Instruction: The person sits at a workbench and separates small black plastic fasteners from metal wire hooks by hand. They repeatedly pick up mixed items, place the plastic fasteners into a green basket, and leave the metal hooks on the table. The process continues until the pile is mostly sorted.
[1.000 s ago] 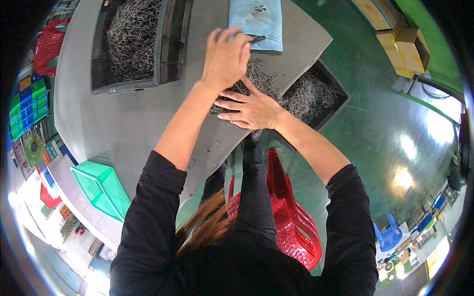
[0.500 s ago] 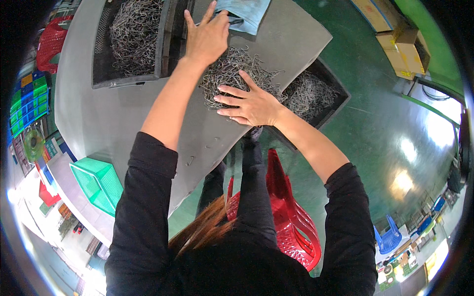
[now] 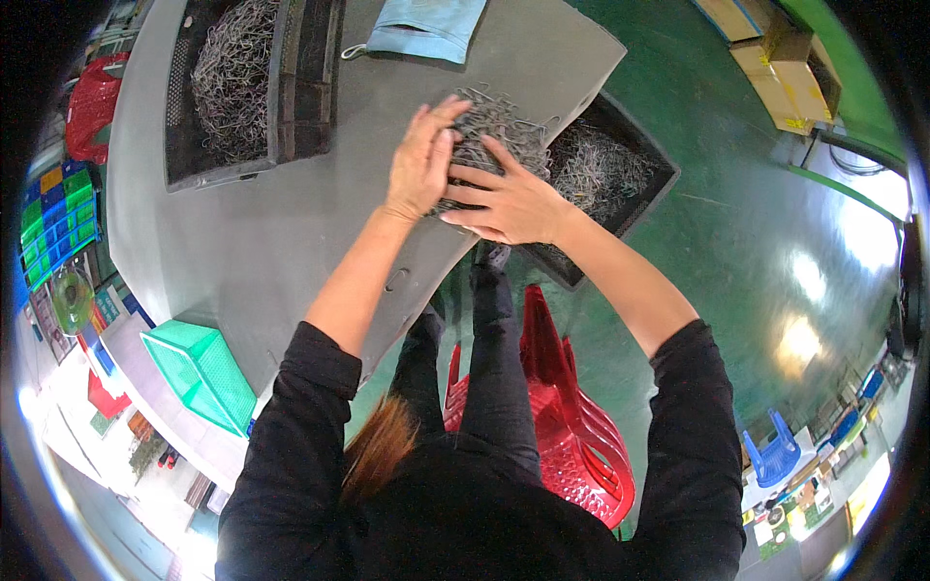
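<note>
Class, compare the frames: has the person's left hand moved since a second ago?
Yes. The left hand has drawn back from the blue cloth toward the table's near edge, onto the wire pile beside the right hand.

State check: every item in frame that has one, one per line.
Left hand: open, fingers spread on the heap.
Right hand: open, palm down on the heap.
Heap of grey metal wire clips: bunched between both hands at the table edge.
Black crate on the grey table: partly filled with clips.
Black crate on the floor: holds clips.
Light blue cloth: lying flat.

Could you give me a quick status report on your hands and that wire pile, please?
Left hand and right hand pressed on wire pile at table edge. Nothing blocking.
</note>
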Demonstrator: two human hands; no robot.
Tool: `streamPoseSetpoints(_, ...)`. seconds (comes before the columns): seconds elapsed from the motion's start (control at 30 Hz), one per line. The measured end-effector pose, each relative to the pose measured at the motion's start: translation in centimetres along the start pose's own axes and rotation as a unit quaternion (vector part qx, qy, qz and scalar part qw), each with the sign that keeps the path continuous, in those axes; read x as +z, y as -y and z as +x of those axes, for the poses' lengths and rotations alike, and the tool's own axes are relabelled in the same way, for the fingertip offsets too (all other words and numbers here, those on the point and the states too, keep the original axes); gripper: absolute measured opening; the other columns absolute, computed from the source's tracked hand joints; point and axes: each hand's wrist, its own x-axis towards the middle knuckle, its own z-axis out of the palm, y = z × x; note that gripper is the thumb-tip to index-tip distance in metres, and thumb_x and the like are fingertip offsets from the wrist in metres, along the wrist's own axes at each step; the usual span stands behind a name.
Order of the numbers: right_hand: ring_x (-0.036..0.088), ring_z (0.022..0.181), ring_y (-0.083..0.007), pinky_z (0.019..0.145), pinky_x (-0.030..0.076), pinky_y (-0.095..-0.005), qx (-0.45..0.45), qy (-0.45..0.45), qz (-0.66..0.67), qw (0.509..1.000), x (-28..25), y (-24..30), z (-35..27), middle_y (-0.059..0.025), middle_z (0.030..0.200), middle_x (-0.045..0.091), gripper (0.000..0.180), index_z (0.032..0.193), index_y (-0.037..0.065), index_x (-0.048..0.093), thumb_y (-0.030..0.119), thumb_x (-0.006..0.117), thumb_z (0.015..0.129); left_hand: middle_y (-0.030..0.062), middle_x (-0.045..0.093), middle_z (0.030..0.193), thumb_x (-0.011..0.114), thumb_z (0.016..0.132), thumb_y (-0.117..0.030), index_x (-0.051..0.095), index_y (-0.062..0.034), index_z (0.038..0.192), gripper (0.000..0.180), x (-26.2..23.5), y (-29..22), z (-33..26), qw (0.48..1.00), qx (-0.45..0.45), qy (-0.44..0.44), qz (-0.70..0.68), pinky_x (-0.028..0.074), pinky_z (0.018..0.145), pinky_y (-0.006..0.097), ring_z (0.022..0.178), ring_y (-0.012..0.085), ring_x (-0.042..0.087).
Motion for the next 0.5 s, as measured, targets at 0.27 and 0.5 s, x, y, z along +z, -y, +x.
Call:
streamPoseSetpoints(0.27, 0.039, 0.120, -0.0215, 0.105, 0.023, -0.0473, 0.207, 0.065, -0.041, 0.975, -0.2, 3.2, -13.0, -0.0006, 0.118, 0.050, 0.029, 0.104, 0.020, 0.058, 0.024, 0.060, 0.075, 0.0121, 0.058, 0.109, 0.046, 0.084, -0.009, 0.053, -0.0026, 0.107, 0.025, 11.6, -5.1, -1.4, 0.993, 0.095, 0.013, 0.075, 0.031, 0.101, 0.045, 0.111, 0.0268, 0.051)
streamPoseSetpoints(0.5, 0.040, 0.119, -0.0262, 0.099, 0.031, -0.0445, 0.484, 0.072, -0.041, 0.871, 3.6, 3.3, -17.6, -0.0067, 0.122, 0.047, 0.029, 0.105, 0.011, 0.057, 0.013, 0.056, 0.076, 0.0171, 0.059, 0.103, 0.046, 0.086, -0.016, 0.054, -0.0005, 0.102, 0.024, 12.5, -6.7, -3.3, 0.960, 0.018, 0.264, 0.090, 0.039, 0.092, 0.042, 0.102, 0.0306, 0.054)
